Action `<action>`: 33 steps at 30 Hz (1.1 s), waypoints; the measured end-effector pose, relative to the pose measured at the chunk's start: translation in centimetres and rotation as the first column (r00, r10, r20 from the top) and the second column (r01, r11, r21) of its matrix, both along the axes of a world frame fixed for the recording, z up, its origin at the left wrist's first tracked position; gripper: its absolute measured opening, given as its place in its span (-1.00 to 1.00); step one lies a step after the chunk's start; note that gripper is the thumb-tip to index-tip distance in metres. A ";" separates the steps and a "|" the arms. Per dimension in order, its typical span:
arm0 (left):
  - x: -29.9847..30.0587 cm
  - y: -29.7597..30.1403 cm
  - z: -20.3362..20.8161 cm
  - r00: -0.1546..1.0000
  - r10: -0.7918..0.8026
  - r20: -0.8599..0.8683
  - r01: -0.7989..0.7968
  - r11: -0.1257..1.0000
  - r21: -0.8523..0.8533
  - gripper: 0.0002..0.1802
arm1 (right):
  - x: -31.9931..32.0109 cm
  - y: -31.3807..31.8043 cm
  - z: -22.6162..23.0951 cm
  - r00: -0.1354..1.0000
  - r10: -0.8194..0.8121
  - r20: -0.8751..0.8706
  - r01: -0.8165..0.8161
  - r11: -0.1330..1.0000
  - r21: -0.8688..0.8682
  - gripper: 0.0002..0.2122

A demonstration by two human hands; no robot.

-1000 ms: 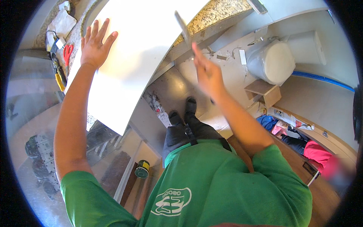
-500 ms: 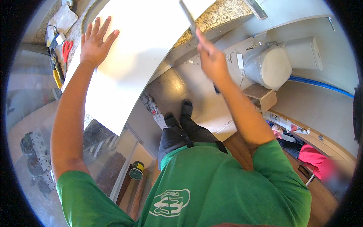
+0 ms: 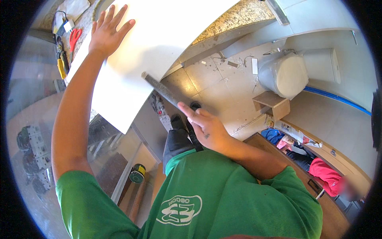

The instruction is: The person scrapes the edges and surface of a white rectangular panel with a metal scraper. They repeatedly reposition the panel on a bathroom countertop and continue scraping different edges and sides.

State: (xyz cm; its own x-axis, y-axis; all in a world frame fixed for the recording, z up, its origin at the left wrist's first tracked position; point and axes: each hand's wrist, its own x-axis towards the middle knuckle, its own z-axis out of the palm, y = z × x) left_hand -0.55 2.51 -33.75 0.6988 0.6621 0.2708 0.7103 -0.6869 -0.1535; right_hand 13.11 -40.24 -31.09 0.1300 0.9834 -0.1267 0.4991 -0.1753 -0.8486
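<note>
A large white panel [image 3: 115, 97] lies over a speckled stone counter [image 3: 232, 19], its near corner sticking out past the counter. My left hand [image 3: 108, 34] rests flat on the panel's far left part, fingers spread. In my right hand [image 3: 207, 129] is a long grey file [image 3: 162, 89], gripped at its near end with the index finger stretched along it. The file's far tip overlaps the panel's right edge; whether it touches there I cannot tell. The file's handle is hidden in my fist.
Red scissors [image 3: 74, 39], yellow-handled pliers [image 3: 61, 68] and a white charger [image 3: 69, 26] lie left of the panel. A toilet [image 3: 291, 75] and a small wooden box [image 3: 274, 104] stand at right. Debris dots the tiled floor [image 3: 209, 75]. A person in red [image 3: 325, 173] is at lower right.
My right hand has swept the file back toward my body, down and left along the panel's right edge. My left hand stays flat on the panel, slightly higher in view.
</note>
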 end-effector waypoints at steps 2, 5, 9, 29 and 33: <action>-0.1 0.4 -0.2 1.000 -0.005 -0.007 0.005 1.000 0.020 -0.19 | -0.5 0.2 -0.3 1.000 -0.004 -0.010 0.004 0.999 0.038 -0.26; -0.1 0.8 -0.4 1.000 -0.001 -0.023 0.001 1.000 0.029 -0.18 | 1.7 3.2 -0.9 0.995 -0.094 0.018 0.089 0.979 0.182 -0.22; -0.2 0.6 -0.5 1.000 -0.001 -0.030 0.003 0.998 0.062 -0.18 | 8.9 10.3 -1.2 0.927 -0.374 0.013 0.371 0.922 0.109 -0.34; 0.3 -0.1 -0.4 0.997 0.048 -0.058 -0.045 0.998 0.053 -0.18 | 11.0 9.4 -1.3 0.923 -0.364 0.122 0.334 0.918 0.212 -0.40; 0.0 0.1 -0.3 1.000 0.026 -0.004 -0.026 1.000 0.011 -0.18 | 4.0 4.0 -0.3 0.985 -0.173 -0.021 0.174 0.977 0.120 -0.37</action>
State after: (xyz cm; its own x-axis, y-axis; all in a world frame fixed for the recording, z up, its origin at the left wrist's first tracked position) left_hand -0.52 2.66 -34.07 0.6825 0.6770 0.2754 0.7273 -0.6664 -0.1642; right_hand 17.10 -36.28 -31.40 0.2991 0.9542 -0.0107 0.4616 -0.1545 -0.8736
